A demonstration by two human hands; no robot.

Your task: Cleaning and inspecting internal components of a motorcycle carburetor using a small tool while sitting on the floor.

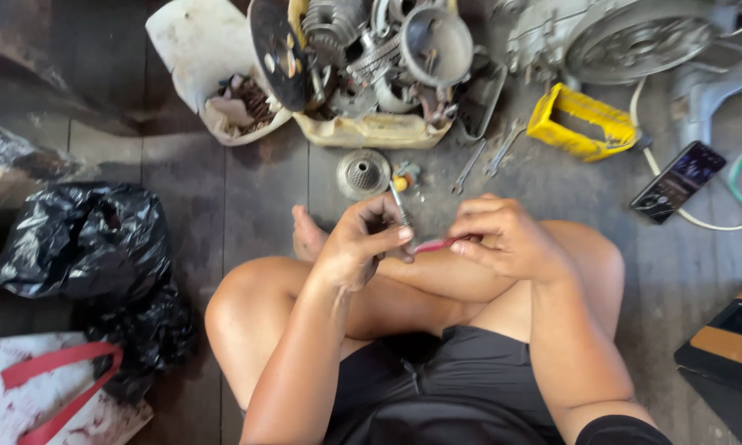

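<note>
Hands meet at frame centre over crossed legs: left hand (pixel 356 241) pinches a thin metal tool (pixel 400 209), its long axis slanting toward upper left, while right hand (pixel 507 235) grips a red-handled piece (pixel 437 244) lying crosswise, tips touching.

The box (pixel 583 124) on the floor is bright yellow. The big bag (pixel 91 247) is shiny black. Another bag (pixel 41 395) is white with red handles. The shorts (pixel 461 387) are black. The floor (pixel 222 198) is dark grey.
</note>
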